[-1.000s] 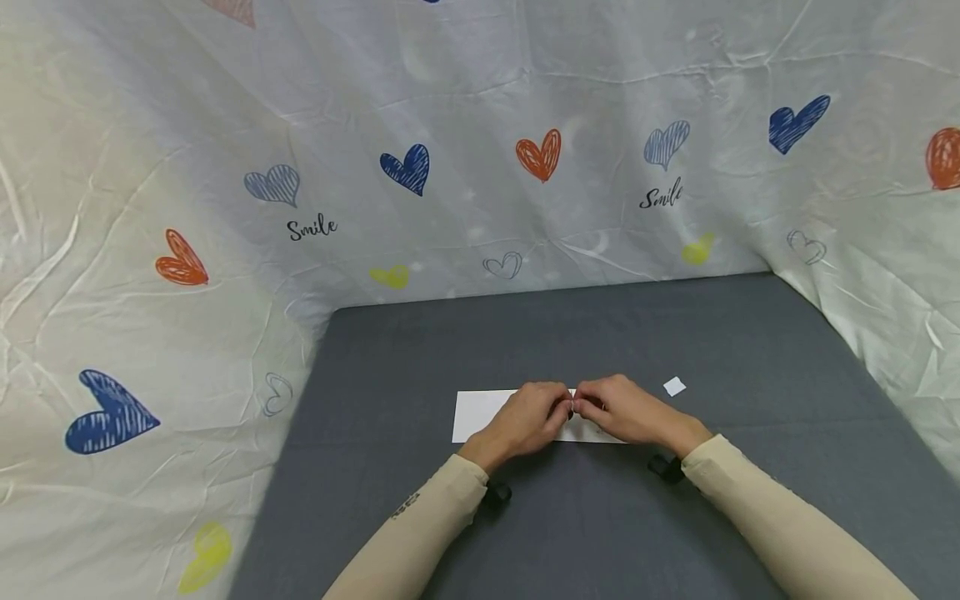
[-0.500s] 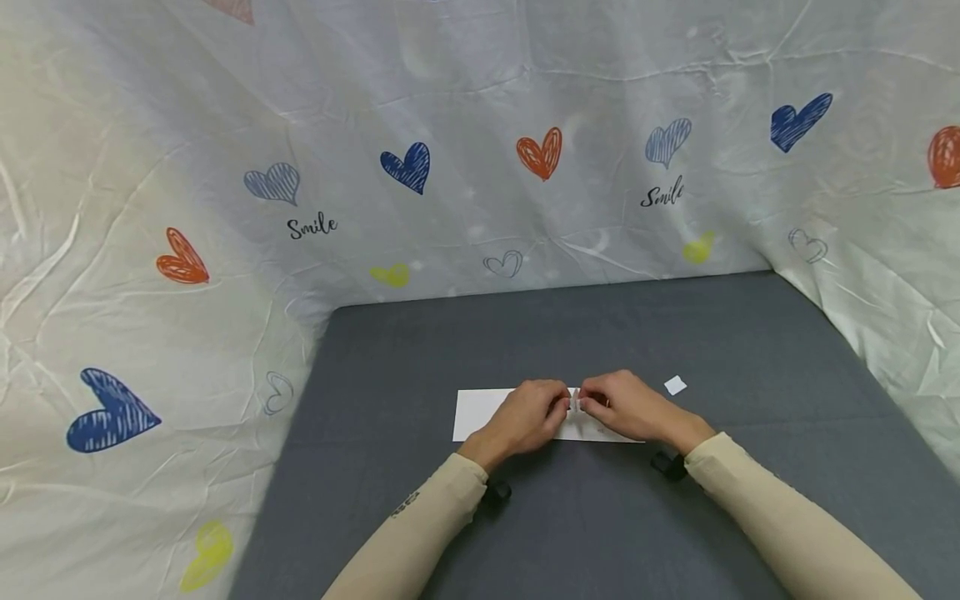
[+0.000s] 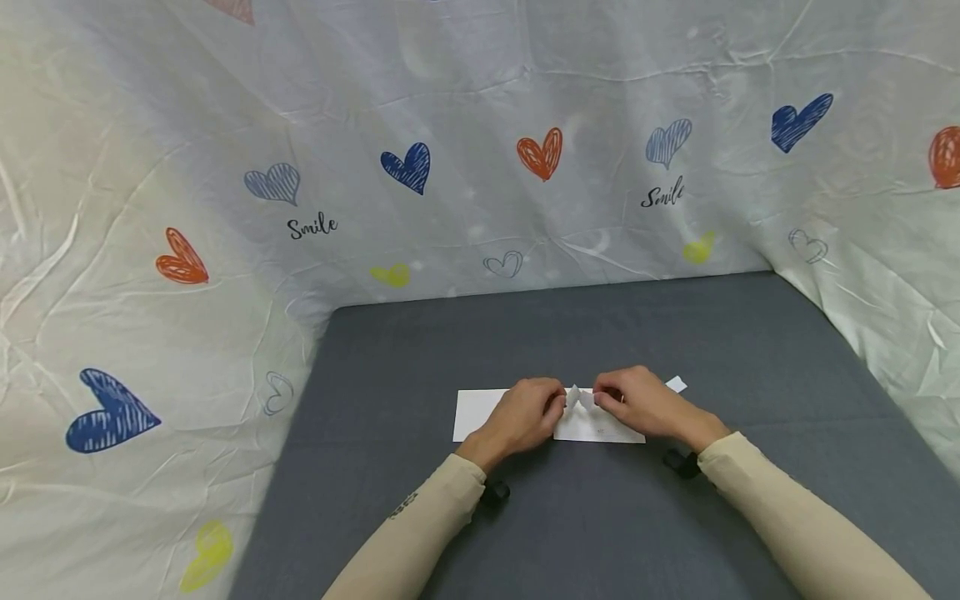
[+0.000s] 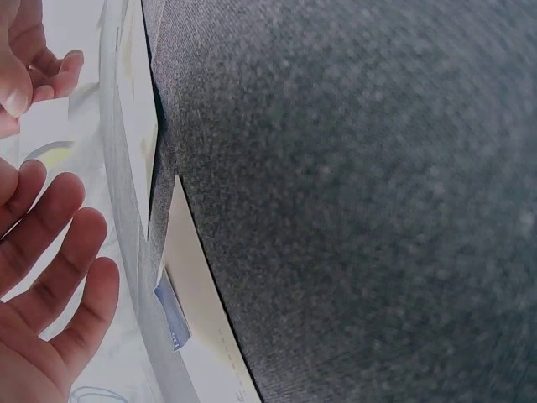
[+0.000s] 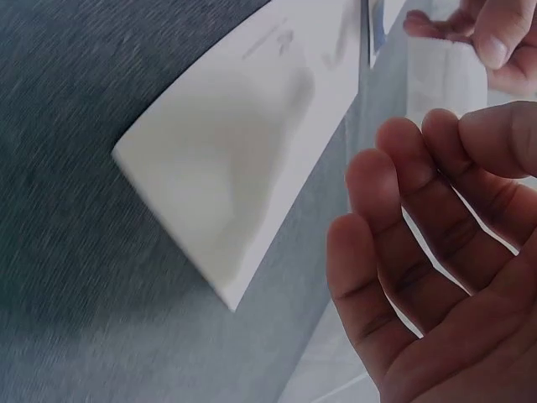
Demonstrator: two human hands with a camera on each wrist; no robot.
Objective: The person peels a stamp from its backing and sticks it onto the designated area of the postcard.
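Observation:
My left hand [image 3: 525, 414] pinches one end of a thin white strip [image 5: 445, 80] between thumb and fingertips. The other end is at the pinched thumb and fingertip of my right hand [image 3: 641, 402], so the strip spans the gap between both hands. Below lie two flat white paper pieces side by side, a left one [image 3: 476, 411] partly under my left hand and a right one [image 3: 600, 428] with faint small print. A small blue printed piece [image 4: 172, 315] stands out against the left paper in the left wrist view.
A small white square [image 3: 677, 383] lies on the dark grey tabletop [image 3: 450, 350], just behind my right hand and partly covered by it. A white curtain [image 3: 465, 217] with printed hearts hangs behind the table and along its sides.
My right hand has moved to the right, away from the left, and more of the white strip shows between them. My left hand has barely moved.

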